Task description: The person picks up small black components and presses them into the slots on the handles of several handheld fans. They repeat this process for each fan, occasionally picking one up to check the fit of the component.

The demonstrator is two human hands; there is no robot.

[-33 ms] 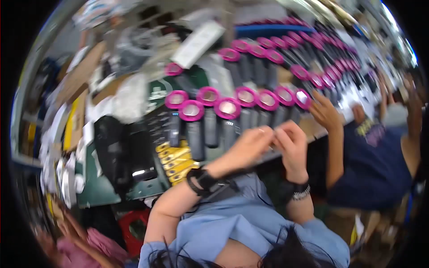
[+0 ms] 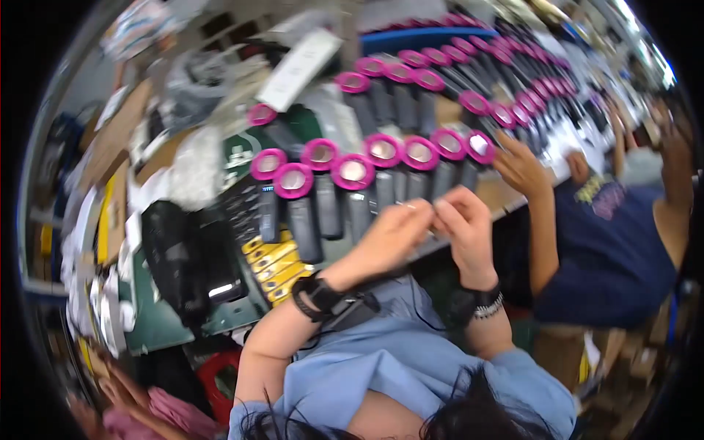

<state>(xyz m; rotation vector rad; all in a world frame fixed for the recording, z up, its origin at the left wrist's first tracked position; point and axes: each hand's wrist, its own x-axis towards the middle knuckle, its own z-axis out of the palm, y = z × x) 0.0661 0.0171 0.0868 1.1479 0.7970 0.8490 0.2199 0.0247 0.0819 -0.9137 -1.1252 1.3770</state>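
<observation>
In front of my body, my left hand and my right hand meet with their fingertips pinched together. Whatever sits between the fingers is too small or hidden to make out. Just beyond them stands a row of devices with dark grey handles and round pink-ringed heads; the large pink ring is close to my left hand, and a dark handle lies further left. A yellow strip of small parts rests on the bench left of my left wrist.
A black pouch lies on the green mat at left. A white box sits farther back, near a blue tray edge. At right, a co-worker's hand reaches to a pink-ringed device. Another person in pink is at lower left.
The whole view has shifted slightly, so the bench and devices appear farther left. My hands stay pinched together.
</observation>
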